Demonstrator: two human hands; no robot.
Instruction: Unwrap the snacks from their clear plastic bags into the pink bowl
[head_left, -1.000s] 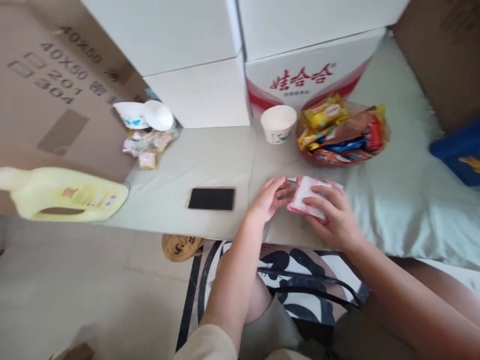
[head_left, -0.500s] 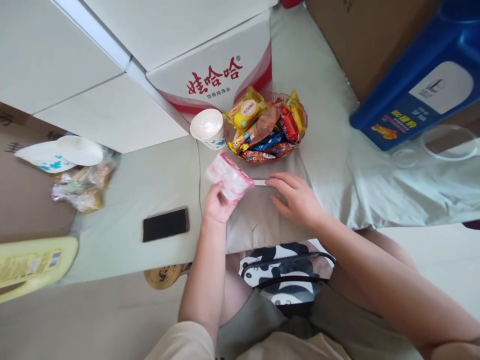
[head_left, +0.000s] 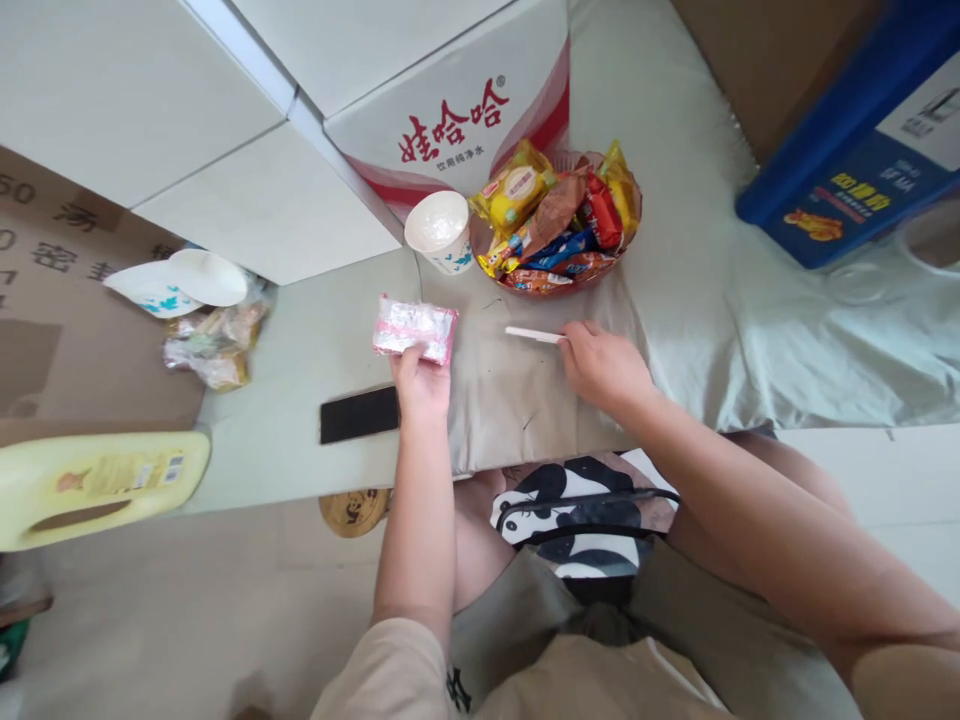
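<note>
My left hand (head_left: 423,388) grips a pink-and-white plastic-wrapped packet (head_left: 397,324) by its near edge, thumb on top. Its contents cannot be made out. Closed around one end of a slim white stick-like object (head_left: 528,333) is my right hand (head_left: 609,370); the other end points left over the cloth. The exact kind of this object does not show. Beyond the hands, a paper cup (head_left: 438,232) stands beside a reddish clear bowl (head_left: 541,288) full of wrapped snacks (head_left: 551,225). A dark-screened phone (head_left: 358,416) lies by my left wrist.
White cartons (head_left: 450,120) stand at the back. A blue jug (head_left: 840,190) is on the right. On the left are a yellow bottle (head_left: 112,485), paper cups (head_left: 208,278) and bagged food (head_left: 221,350). The pale green cloth (head_left: 690,330) covers the surface to its front edge.
My left hand has moved left with the packet, away from the white stick. My right hand has closed on the stick, its fingers spread before. The view has shifted slightly.
</note>
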